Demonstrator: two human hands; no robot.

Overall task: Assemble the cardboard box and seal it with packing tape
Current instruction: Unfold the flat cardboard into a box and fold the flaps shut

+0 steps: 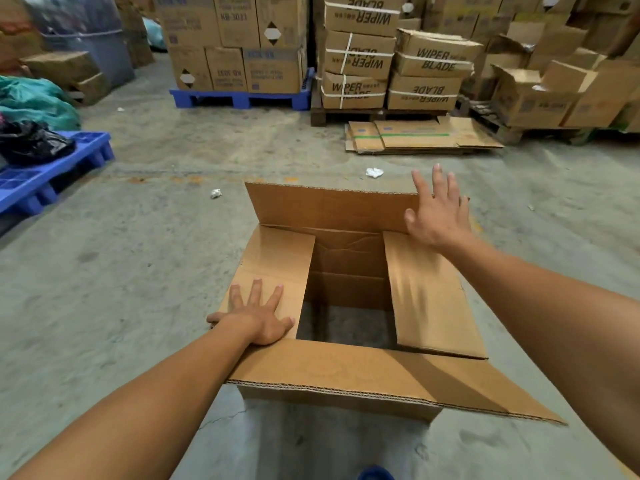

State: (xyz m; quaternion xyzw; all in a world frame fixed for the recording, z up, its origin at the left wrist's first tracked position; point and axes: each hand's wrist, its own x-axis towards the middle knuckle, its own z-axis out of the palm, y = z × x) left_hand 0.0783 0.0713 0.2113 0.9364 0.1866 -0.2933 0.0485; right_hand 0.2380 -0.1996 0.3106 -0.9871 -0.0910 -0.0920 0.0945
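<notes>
A brown cardboard box (346, 372) stands on the concrete floor in front of me, its top open. The two short flaps lie folded inward, left and right. The far long flap (329, 207) stands upright and the near long flap hangs out toward me. My left hand (258, 315) presses flat on the left short flap with the fingers spread. My right hand (438, 209) is open with straight fingers at the right end of the far flap; it looks slightly blurred. Through the gap between the short flaps I see bare floor inside the box. No packing tape is in view.
Flattened cardboard sheets (420, 135) lie on the floor beyond the box. Pallets stacked with cartons (391, 57) line the back. A blue pallet (48, 168) with a black bag sits at the left. Crumpled paper scraps (374, 172) lie near the box.
</notes>
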